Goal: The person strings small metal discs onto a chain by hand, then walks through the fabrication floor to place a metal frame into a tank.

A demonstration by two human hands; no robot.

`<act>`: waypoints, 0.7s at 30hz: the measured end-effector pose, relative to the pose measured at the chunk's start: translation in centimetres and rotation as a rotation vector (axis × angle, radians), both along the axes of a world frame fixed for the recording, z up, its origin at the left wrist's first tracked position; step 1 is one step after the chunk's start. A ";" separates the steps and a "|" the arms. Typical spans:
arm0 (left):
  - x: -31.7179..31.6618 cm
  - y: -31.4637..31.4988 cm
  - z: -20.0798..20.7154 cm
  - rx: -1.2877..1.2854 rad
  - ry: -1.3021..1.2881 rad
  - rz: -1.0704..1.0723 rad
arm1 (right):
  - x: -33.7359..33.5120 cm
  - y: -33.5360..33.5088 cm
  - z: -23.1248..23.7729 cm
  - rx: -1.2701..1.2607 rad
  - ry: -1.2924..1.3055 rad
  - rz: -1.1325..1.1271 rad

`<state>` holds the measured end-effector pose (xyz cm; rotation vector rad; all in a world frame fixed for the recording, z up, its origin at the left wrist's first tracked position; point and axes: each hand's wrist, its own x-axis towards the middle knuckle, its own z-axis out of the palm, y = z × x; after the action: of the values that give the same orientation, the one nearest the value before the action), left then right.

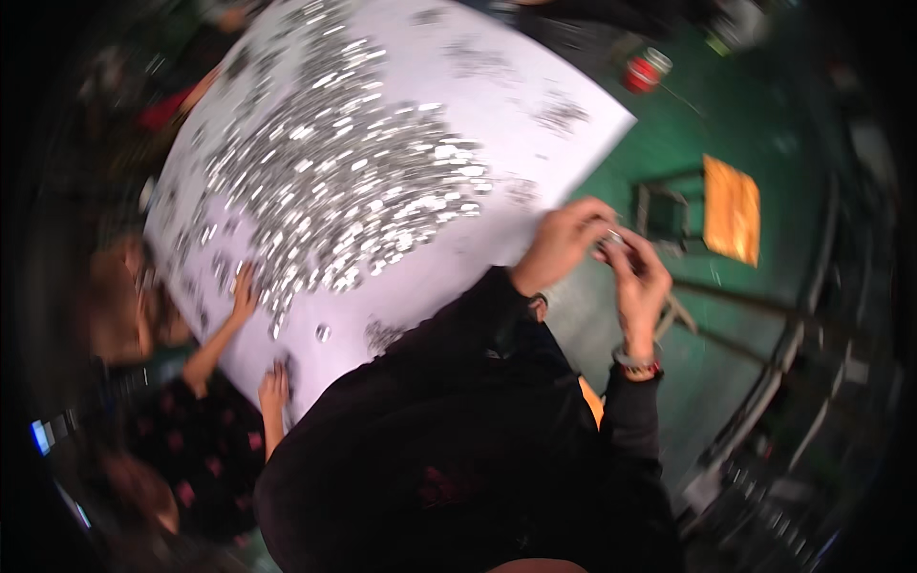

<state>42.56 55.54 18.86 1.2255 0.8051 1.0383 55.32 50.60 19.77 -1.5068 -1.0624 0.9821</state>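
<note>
Just past the right edge of the white table, my left hand [562, 246] and my right hand [638, 285] meet with fingertips pinched together. Between them is a small shiny metal piece [611, 237], mostly covered by fingers and blurred. A bracelet circles my right wrist. Across the white table [564, 143] spreads a large heap of small, shiny, silver round pieces [353, 191]. One such silver piece [323, 332] lies apart near the front edge. Darker small bits [385, 334] sit in a cluster close to my left sleeve.
At the left edge of the table, a co-worker's hand [245, 291] reaches among the pieces, with another hand [274, 384] nearer me. A stool with an orange-yellow top [732, 210] stands on the green floor to the right. Farther back is a red can [647, 72].
</note>
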 end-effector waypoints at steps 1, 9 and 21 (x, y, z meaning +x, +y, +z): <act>1.0 -0.2 -1.1 0.118 0.117 -0.031 | 0.9 -1.1 0.1 0.049 0.038 -0.007; 14.8 -6.0 0.4 0.096 0.032 -0.542 | 18.2 -18.0 -7.6 0.192 0.488 -0.919; 33.6 -14.6 -2.1 0.170 0.060 -1.257 | 38.3 -37.5 -18.2 0.288 0.515 -1.946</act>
<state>76.15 40.91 16.80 1.5454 -0.1098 0.0247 93.59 13.15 1.58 -1.1686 0.7290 -0.2469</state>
